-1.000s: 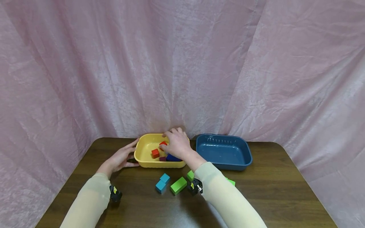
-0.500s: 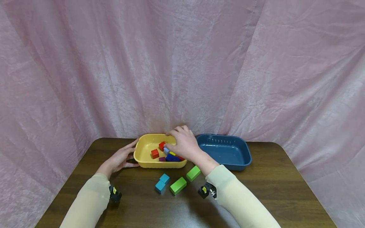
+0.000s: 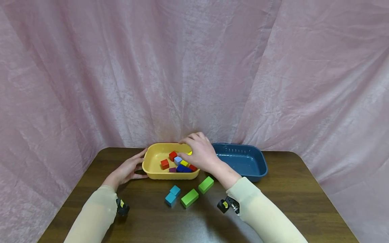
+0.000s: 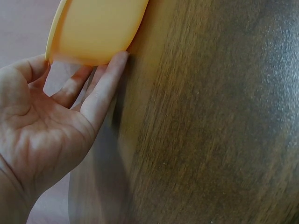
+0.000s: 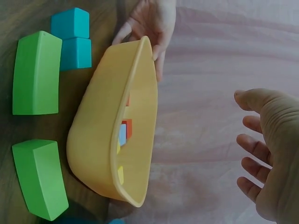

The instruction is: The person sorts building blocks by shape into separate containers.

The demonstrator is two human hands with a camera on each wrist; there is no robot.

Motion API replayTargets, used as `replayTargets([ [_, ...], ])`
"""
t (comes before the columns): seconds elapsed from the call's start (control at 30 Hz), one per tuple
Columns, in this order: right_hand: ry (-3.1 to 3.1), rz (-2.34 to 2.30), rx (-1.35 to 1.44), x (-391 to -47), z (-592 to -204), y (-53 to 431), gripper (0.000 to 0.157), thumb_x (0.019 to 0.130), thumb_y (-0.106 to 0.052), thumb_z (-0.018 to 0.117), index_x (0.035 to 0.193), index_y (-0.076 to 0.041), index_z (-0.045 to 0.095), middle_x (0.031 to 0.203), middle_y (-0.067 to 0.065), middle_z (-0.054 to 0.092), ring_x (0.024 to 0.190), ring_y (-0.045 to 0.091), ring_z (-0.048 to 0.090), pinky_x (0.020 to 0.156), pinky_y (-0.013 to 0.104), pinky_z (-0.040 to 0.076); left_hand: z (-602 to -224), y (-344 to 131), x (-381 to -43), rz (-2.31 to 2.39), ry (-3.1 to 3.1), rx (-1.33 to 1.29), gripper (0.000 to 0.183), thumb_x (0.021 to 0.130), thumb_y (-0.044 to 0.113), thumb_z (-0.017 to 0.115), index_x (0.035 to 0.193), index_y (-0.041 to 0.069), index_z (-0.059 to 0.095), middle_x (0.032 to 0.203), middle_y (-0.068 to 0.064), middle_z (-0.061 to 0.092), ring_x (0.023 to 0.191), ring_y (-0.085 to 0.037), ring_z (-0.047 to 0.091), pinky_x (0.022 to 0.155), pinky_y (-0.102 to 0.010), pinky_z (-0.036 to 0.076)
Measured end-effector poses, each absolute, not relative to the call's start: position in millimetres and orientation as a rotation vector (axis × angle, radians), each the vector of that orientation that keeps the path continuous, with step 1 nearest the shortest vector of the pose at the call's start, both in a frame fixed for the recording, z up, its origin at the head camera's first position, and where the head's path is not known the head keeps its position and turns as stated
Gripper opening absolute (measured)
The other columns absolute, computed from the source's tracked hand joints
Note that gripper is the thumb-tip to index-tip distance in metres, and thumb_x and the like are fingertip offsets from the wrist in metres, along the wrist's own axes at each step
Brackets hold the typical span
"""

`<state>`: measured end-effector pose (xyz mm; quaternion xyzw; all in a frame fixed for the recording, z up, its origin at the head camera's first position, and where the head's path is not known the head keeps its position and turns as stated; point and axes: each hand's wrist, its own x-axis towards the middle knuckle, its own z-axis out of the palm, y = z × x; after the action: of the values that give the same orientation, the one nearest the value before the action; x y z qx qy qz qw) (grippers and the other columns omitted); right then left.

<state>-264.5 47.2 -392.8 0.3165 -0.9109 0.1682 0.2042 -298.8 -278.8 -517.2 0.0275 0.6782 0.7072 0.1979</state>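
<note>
A yellow plastic tub [image 3: 155, 175] stands at the table's far side. My left hand [image 3: 129, 168] grips its left end, thumb on the front corner, fingers round the back. Inside lie red blocks [image 3: 164, 164], a pale blue block [image 3: 178, 161], yellow blocks [image 3: 184, 163], a dark blue block [image 3: 184, 168] and a purple block [image 3: 172, 170]. Above the tub's right end is my right hand [image 3: 201, 153], its fingers loosely bent and holding nothing; in the right wrist view this hand [image 5: 266, 154] is apart from the tub. It hides part of the tub's right end in the head view.
A dark blue tub [image 3: 243, 165] stands right of the yellow one, partly behind my right wrist. In front lie two light blue blocks [image 3: 171, 199] touching, and two long green blocks [image 3: 189, 198]. A pink curtain [image 3: 194, 74] hangs behind the table [image 3: 291, 195].
My right hand has drawn to the right across the yellow tub, uncovering the pale blue and yellow blocks inside and a green block on the table. My left hand stays in place.
</note>
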Motion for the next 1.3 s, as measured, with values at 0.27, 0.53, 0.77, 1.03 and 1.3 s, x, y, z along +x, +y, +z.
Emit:
replayTargets([
  [0.27, -2.525, 0.475, 0.917, -257.1, -386.1, 53.8, 0.038, 0.080, -0.048, 0.067, 0.112, -0.027, 0.065, 0.108, -0.007, 0.054, 0.106, 0.016, 0.038, 0.088, 0.036, 0.037, -517.0, -277.2, -299.4, 1.981, 1.895, 0.071, 0.053, 0.100, 0.029, 0.042, 0.145, 0.045, 0.020, 0.151, -0.002, 0.017, 0.123, -0.038, 0.041, 0.087, -0.057, 0.044],
  [0.53, -2.511, 0.464, 0.936, -253.8, -385.3, 61.3, 0.038, 0.081, -0.049, 0.066, 0.113, -0.029, 0.065, 0.108, -0.008, 0.054, 0.105, 0.014, 0.039, 0.084, 0.034, 0.039, -516.6, -277.5, -300.4, 1.980, 1.897, 0.107, 0.055, 0.099, 0.030, 0.043, 0.146, 0.043, 0.017, 0.151, -0.005, 0.017, 0.123, -0.038, 0.040, 0.087, -0.056, 0.044],
  [0.77, -2.498, 0.436, 0.989, -249.8, -389.1, 65.0, 0.040, 0.079, -0.049, 0.067, 0.113, -0.028, 0.065, 0.108, -0.008, 0.055, 0.106, 0.013, 0.039, 0.086, 0.032, 0.038, -516.1, -277.7, -300.0, 1.977, 1.900, 0.089, 0.053, 0.100, 0.028, 0.040, 0.146, 0.044, 0.018, 0.151, -0.002, 0.016, 0.124, -0.038, 0.039, 0.087, -0.057, 0.044],
  [1.03, -2.491, 0.393, 1.083, -241.9, -397.3, 61.7, 0.040, 0.079, -0.049, 0.068, 0.113, -0.029, 0.065, 0.109, -0.010, 0.055, 0.107, 0.012, 0.039, 0.088, 0.031, 0.037, -516.9, -278.9, -300.7, 1.974, 1.904, 0.079, 0.053, 0.100, 0.029, 0.042, 0.145, 0.046, 0.020, 0.151, 0.000, 0.016, 0.123, -0.036, 0.041, 0.087, -0.056, 0.044],
  [1.3, -2.439, 0.376, 1.228, -234.6, -405.8, 56.4, 0.038, 0.079, -0.048, 0.068, 0.112, -0.029, 0.065, 0.107, -0.008, 0.056, 0.104, 0.012, 0.041, 0.083, 0.029, 0.040, -517.6, -280.2, -300.9, 1.976, 1.903, 0.077, 0.053, 0.100, 0.028, 0.041, 0.145, 0.045, 0.019, 0.150, 0.000, 0.018, 0.122, -0.036, 0.042, 0.086, -0.056, 0.045],
])
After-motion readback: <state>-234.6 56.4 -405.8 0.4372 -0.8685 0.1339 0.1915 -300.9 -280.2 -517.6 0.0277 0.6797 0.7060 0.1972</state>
